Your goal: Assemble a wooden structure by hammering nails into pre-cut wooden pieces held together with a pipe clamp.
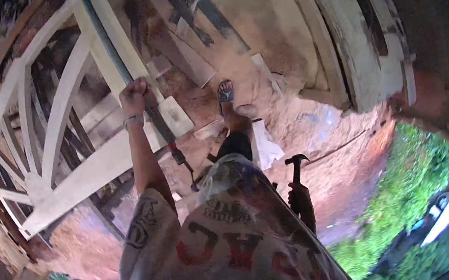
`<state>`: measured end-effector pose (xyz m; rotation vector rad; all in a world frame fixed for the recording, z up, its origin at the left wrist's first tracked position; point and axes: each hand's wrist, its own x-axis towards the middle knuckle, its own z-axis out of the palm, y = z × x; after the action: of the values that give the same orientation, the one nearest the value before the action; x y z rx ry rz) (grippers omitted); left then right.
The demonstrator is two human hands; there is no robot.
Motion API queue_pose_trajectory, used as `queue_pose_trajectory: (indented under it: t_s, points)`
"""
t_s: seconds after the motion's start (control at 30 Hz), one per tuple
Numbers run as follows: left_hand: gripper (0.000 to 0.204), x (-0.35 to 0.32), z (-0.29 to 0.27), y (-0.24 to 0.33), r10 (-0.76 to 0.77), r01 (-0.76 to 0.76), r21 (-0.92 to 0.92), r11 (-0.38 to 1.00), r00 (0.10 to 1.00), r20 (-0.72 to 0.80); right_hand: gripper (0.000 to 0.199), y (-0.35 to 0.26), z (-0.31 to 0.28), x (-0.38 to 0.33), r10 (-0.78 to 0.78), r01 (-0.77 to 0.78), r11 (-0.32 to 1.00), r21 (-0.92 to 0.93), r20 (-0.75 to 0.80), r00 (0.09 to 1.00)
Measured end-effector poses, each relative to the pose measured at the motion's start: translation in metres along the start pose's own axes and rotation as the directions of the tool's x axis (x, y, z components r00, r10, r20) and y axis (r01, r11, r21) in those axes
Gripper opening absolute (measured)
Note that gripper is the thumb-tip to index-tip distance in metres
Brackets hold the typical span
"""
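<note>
My left hand (pixel 135 94) is closed around a long bar clamp (pixel 105 38), whose grey bar runs along the light wooden frame. Toward me, the clamp ends in a dark screw with a red part and a crank-like handle. The frame (pixel 77 197) is arched, with curved rails and spokes fanning out from a small half-round hub; the clamp lies over its right-hand member. Lower down on the right, my right hand (pixel 299 195) grips a claw hammer (pixel 297 168) by its dark handle, head up, away from the frame.
Boards and offcuts (pixel 180 52) lie on the reddish, dusty ground ahead, with dark crossed planks (pixel 203 10) beyond. My sandalled foot (pixel 225 91) stands among them. A large pale wooden panel (pixel 357 29) rises at the right. Green plants (pixel 388 195) grow at lower right.
</note>
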<state>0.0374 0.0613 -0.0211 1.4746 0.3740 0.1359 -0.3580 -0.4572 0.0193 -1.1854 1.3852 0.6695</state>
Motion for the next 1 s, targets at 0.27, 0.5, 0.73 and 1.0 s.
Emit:
queue_pose_trajectory:
  t_s: [0.27,0.5,0.73,1.0]
  points:
    - [0.014,0.003,0.020,0.038,-0.249,0.264,0.002,0.965,0.911,-0.330,0.023,-0.235,-0.038,0.066,-0.112,0.187,0.902,-0.388,0.207,0.972]
    - [0.014,-0.014,-0.028,-0.020,-0.267,0.424,0.120,0.898,0.741,-0.617,0.029,-0.419,0.024,0.146,-0.211,0.466,0.370,-0.804,0.416,0.885]
    - [0.014,0.012,-0.033,-0.040,-0.001,0.538,0.376,0.754,0.574,-0.819,0.043,-0.606,0.153,0.175,0.021,0.416,0.325,-0.849,0.446,0.895]
    - [0.027,-0.032,-0.034,-0.039,-0.032,0.778,0.165,0.607,0.231,-0.972,0.035,-0.743,0.320,0.148,0.169,0.635,-0.241,-0.734,0.613,0.772]
